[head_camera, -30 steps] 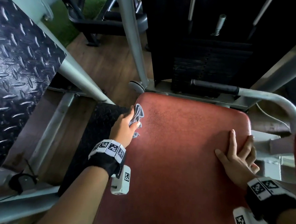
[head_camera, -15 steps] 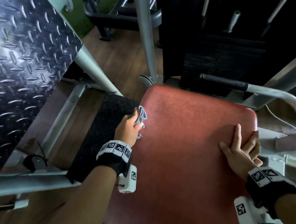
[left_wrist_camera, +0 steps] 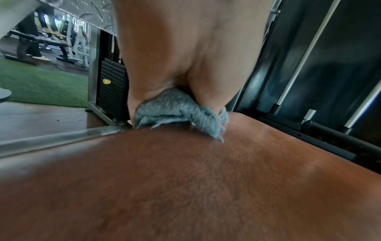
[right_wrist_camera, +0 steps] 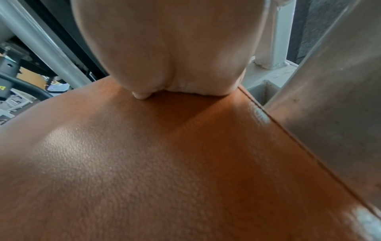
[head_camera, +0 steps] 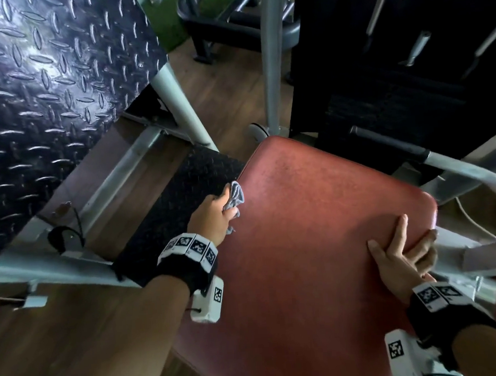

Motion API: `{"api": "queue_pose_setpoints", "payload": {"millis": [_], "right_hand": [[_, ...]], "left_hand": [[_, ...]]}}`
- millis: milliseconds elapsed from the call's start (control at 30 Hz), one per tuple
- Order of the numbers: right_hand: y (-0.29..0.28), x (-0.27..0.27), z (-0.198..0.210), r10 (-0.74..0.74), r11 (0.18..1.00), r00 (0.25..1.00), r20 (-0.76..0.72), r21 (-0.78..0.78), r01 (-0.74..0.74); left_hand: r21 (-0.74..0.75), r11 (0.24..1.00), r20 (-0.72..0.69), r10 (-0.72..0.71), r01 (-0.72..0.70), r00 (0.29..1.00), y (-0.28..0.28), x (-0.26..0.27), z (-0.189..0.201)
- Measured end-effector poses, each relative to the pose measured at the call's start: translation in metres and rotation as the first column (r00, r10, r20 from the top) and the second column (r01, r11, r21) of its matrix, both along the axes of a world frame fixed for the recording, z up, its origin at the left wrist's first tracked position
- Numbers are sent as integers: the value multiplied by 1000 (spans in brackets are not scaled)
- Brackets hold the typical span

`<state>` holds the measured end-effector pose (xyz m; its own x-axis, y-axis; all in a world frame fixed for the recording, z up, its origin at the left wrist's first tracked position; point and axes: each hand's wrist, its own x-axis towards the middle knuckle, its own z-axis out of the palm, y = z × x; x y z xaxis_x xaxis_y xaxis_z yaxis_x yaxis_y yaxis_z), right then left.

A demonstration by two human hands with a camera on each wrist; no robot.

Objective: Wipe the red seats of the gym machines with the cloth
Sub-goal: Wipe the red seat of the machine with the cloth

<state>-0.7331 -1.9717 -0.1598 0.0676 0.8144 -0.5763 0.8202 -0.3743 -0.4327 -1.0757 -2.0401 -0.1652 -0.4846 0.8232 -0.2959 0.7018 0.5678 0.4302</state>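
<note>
My left hand (head_camera: 210, 217) grips the bunched cloth (head_camera: 235, 200) at the red seat's (head_camera: 318, 241) left edge. My right hand (head_camera: 398, 261) rests flat, fingers straight, at its right edge.

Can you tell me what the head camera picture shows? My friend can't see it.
A person's left hand holds a bunched grey cloth against the left edge of a big red seat on a gym machine. Their right hand rests on the seat's right edge, fingers spread. Grey metal bars and a wooden floor surround it.
</note>
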Motion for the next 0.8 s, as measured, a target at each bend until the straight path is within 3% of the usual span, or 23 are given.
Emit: {"api": "queue_pose_setpoints", "payload": {"millis": [167, 533, 800], "right_hand": [[0, 1, -4, 2, 1000, 1000, 13, 17, -2], [0, 1, -6, 6, 1000, 999, 38, 29, -8], [0, 2, -9, 9, 999, 998, 57, 38, -12]], "left_hand": [[48, 999, 58, 10, -13, 998, 11, -2, -6], [67, 998, 81, 16, -22, 997, -32, -2, -2], [98, 995, 82, 27, -35, 996, -12, 0, -3]]}}
